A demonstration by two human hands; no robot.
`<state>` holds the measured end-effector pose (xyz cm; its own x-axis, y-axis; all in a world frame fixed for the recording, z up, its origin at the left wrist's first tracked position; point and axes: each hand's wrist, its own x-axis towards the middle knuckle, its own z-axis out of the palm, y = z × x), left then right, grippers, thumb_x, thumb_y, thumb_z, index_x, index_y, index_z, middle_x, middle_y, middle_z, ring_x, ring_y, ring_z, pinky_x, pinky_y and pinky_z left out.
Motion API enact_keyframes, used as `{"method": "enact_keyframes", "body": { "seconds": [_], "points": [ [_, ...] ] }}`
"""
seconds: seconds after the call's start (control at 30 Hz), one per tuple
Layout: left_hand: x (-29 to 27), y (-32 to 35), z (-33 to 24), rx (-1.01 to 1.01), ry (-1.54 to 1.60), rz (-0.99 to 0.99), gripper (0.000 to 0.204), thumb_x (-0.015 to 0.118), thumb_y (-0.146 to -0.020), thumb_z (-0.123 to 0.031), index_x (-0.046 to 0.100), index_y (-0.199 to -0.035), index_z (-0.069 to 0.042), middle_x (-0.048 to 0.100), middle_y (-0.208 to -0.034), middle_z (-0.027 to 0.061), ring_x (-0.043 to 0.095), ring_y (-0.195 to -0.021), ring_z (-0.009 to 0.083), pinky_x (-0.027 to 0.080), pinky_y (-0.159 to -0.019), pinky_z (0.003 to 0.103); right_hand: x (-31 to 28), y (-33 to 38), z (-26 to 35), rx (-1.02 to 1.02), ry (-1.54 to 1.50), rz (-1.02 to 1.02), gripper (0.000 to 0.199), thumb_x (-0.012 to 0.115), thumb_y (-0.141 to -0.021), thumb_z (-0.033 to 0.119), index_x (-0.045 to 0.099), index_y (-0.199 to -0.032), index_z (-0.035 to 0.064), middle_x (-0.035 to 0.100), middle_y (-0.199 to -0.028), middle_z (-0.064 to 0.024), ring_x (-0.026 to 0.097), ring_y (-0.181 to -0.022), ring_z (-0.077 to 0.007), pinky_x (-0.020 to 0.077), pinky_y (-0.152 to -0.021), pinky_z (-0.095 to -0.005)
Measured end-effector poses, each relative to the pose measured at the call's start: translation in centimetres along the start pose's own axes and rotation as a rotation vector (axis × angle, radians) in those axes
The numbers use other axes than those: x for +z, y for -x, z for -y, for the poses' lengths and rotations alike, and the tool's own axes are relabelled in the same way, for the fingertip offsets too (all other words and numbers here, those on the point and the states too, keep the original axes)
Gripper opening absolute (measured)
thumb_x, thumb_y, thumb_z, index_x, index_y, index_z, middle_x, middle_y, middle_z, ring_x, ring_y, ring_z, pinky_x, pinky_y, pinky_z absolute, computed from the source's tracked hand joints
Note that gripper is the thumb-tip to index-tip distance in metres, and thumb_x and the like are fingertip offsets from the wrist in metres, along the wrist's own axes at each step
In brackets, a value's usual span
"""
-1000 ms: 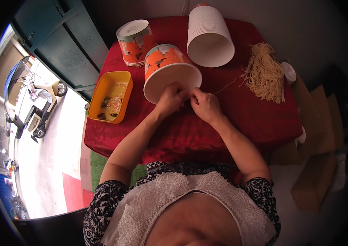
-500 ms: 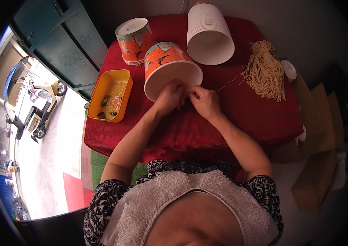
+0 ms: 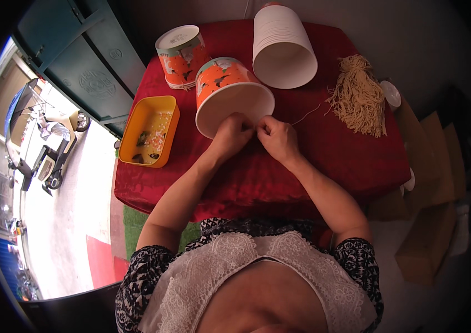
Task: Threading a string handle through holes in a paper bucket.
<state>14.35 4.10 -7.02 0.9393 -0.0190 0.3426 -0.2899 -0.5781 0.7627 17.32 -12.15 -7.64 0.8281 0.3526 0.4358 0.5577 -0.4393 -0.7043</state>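
Showing left fingers point(image 3: 242, 121) more curled than before, the hands point(image 3: 232, 137) are narrowed at the bucket point(image 3: 223, 77), contents unclear.

Desk point(image 3: 352, 166), one, before you, draped in dark red cloth point(image 3: 246, 186). On it: at your left, one yellow tray point(image 3: 169, 136), rectangular; beyond it, one orange patterned tub point(image 3: 183, 61), base up; in front of you, one orange tub point(image 3: 221, 79), tipped, mouth towards you; behind, one stack of white tubs point(image 3: 281, 30), lying, open end your way; at your right, one beige cord bundle point(image 3: 359, 97); near it, one thin strand point(image 3: 306, 115).
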Motion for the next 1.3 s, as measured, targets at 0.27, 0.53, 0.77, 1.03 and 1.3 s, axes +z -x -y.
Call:
{"method": "enact_keyframes", "body": {
  "seconds": [0.27,0.53,0.77,1.03,1.3],
  "points": [
    [-0.2,0.0,0.0,0.008,-0.008,0.026,0.014,0.064,-0.07,-0.004,0.066,-0.081,0.004,0.066,-0.081,0.0206,0.066,-0.08,0.0319,0.051,-0.073,0.039,0.1,0.0,0.3,-0.046,0.087,-0.015,0.009,0.063,-0.081,0.01,0.057,-0.085,0.0065,0.064,-0.067,-0.0141,0.066,-0.065,-0.0346,0.0515,-0.056,-0.0454],
    [-0.2,-0.1,0.0,-0.058,0.031,0.041,0.019,0.062,-0.071,-0.007,0.067,-0.085,0.004,0.067,-0.084,0.0207,0.067,-0.082,0.0309,0.052,-0.075,0.038,0.2,0.2,0.1,-0.148,0.128,-0.039,0.01,0.064,-0.081,0.009,0.057,-0.088,0.0065,0.065,-0.07,-0.0145,0.065,-0.065,-0.0344,0.052,-0.056,-0.0445],
    [-0.4,-0.1,-0.2,-0.103,0.061,0.053,0.019,0.062,-0.073,-0.008,0.067,-0.086,0.004,0.068,-0.082,0.0197,0.067,-0.079,0.0277,0.051,-0.074,0.036,0.2,0.5,0.1,-0.267,0.132,-0.077,0.008,0.064,-0.081,0.008,0.06,-0.088,0.0057,0.067,-0.074,-0.014,0.066,-0.067,-0.033,0.0529,-0.057,-0.0426],
    [-0.8,-0.2,-0.9,-0.253,0.138,0.085,0.015,0.062,-0.077,-0.007,0.067,-0.083,0.005,0.067,-0.073,0.0133,0.062,-0.068,0.0175,0.05,-0.064,0.032,0.1,0.3,0.4,-0.174,0.089,-0.031,0.007,0.064,-0.081,0.008,0.06,-0.086,0.0051,0.067,-0.073,-0.0134,0.066,-0.066,-0.0329,0.0532,-0.057,-0.0419],
    [-0.3,-0.1,-0.6,-0.132,0.088,0.048,0.014,0.063,-0.073,-0.005,0.066,-0.083,0.004,0.068,-0.076,0.0154,0.065,-0.071,0.0211,0.052,-0.067,0.033,0.2,0.1,-0.2,-0.139,0.005,-0.055,0.005,0.064,-0.079,0.007,0.06,-0.081,0.0055,0.064,-0.068,-0.0135,0.065,-0.063,-0.033,0.0512,-0.054,-0.0422]
  ]
}}
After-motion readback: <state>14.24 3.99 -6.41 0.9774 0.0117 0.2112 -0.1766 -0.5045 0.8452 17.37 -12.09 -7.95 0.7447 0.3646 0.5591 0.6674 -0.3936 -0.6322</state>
